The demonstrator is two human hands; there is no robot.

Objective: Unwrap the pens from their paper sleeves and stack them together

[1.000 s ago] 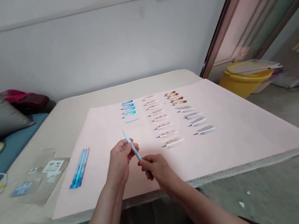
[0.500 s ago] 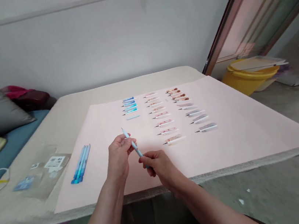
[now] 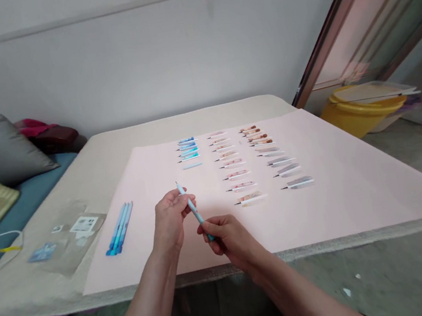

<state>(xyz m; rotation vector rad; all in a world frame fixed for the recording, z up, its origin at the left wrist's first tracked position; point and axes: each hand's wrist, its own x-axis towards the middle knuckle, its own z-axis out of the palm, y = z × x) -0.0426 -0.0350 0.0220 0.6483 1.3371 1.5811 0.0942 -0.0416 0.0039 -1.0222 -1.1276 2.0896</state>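
Note:
I hold a light blue pen (image 3: 194, 210) with both hands above the near edge of a pink paper sheet (image 3: 336, 182). My left hand (image 3: 170, 221) pinches the upper part near its tip. My right hand (image 3: 226, 237) grips the lower end. The pen slants up to the left. Beyond it lie three rows of small pen parts: a blue row (image 3: 188, 151), a pink row (image 3: 234, 168) and a brown and grey row (image 3: 276, 156). Three blue pens (image 3: 120, 228) lie together at the left of the sheet.
The sheet lies on a beige covered table (image 3: 90, 164). A clear packet with labels (image 3: 68, 235) is at the left. A grey cushion (image 3: 1, 151) and a blue mattress are further left. A yellow bucket (image 3: 361, 110) stands at the right by a door frame.
The hands keep their hold on the pen and have barely shifted. The view has drifted a little, so everything sits slightly further right in the picture.

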